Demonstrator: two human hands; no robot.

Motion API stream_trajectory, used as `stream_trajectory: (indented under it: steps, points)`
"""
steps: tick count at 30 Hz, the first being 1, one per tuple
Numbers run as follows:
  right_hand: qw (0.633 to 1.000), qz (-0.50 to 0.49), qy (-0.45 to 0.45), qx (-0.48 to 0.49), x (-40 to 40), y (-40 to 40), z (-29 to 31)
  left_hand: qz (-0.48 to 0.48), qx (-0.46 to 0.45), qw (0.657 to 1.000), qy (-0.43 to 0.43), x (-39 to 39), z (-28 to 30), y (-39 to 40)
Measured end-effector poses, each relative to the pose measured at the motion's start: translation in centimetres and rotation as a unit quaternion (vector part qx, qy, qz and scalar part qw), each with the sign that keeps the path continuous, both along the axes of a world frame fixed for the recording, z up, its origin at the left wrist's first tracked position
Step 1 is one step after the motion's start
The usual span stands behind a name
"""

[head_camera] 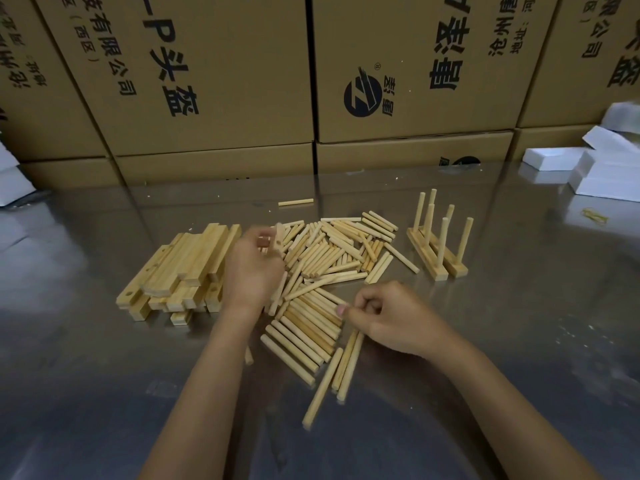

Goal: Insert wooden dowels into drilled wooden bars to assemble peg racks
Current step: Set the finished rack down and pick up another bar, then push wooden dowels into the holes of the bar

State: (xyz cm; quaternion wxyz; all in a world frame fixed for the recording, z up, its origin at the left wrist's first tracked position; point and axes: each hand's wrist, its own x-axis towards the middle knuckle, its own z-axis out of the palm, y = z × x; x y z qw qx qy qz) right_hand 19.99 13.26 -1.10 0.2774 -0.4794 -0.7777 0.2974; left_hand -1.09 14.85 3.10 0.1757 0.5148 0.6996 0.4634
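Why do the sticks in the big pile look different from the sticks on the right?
The sticks in the pile lie flat and loose, crossing each other on the table. The sticks on the right stand upright, each stuck into a wooden bar. The pile holds many sticks; only about six stand in the bars. Both are the same pale round wood and look alike in thickness.

Motion-blurred bar [278, 241] in left hand [254, 268], fingertips indistinct

Metal table [519, 323], dowels [329, 258], bars [180, 268], racks [438, 251]
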Motion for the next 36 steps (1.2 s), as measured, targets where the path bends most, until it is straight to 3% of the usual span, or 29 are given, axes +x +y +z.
stream_trajectory:
  steps: [1, 3, 4, 9, 12, 14, 17, 20, 23, 26, 29, 32, 36]
  points:
    - [1.000, 0.015, -0.021, -0.014, 0.0, -0.2, 0.1, -0.015, 0.001, 0.994, -0.113, -0.1, 0.4, -0.1]
    - [0.996, 0.028, -0.079, -0.019, 0.1, -0.5, 0.3, -0.055, -0.028, 0.943, -0.326, -0.4, 1.1, -0.6]
    - [0.994, 0.027, -0.105, -0.015, 0.2, -0.6, 0.4, -0.073, -0.041, 0.918, -0.389, -0.4, 1.3, -0.7]
    - [0.990, 0.048, -0.115, -0.064, 1.0, -0.7, 1.6, -0.102, -0.087, 0.832, -0.538, -0.4, 1.0, -0.2]
    - [0.988, 0.081, -0.079, -0.103, 1.4, -0.9, 2.7, -0.110, -0.106, 0.796, -0.586, -0.5, 0.6, -0.1]
    - [0.979, 0.127, -0.075, -0.141, 1.9, -1.1, 3.7, -0.116, -0.113, 0.795, -0.585, -0.5, 0.2, 0.1]
    - [0.932, 0.241, -0.153, -0.224, 2.2, -1.7, 4.6, -0.121, -0.116, 0.800, -0.576, -0.3, -0.2, 0.3]
    - [0.921, 0.258, -0.213, -0.201, 1.6, -2.1, 4.3, -0.131, -0.121, 0.796, -0.578, -0.1, -0.6, 0.4]
    - [0.927, 0.249, -0.205, -0.189, 1.4, -2.2, 4.2, -0.155, -0.130, 0.787, -0.583, 0.2, -1.0, 0.5]
    - [0.949, 0.210, -0.140, -0.187, 1.9, -1.9, 4.1, -0.197, -0.138, 0.775, -0.584, 0.5, -1.2, 0.3]
    - [0.984, 0.082, 0.054, -0.145, 2.1, -1.4, 4.2, -0.227, -0.143, 0.780, -0.566, 0.8, -1.2, 0.3]
    - [0.958, -0.021, 0.264, -0.112, 1.8, -1.1, 4.5, -0.244, -0.155, 0.789, -0.542, 1.5, -1.2, 0.2]
    - [0.914, -0.100, 0.392, -0.018, 0.9, -1.3, 4.5, -0.297, -0.179, 0.793, -0.501, 2.6, -1.1, -0.1]
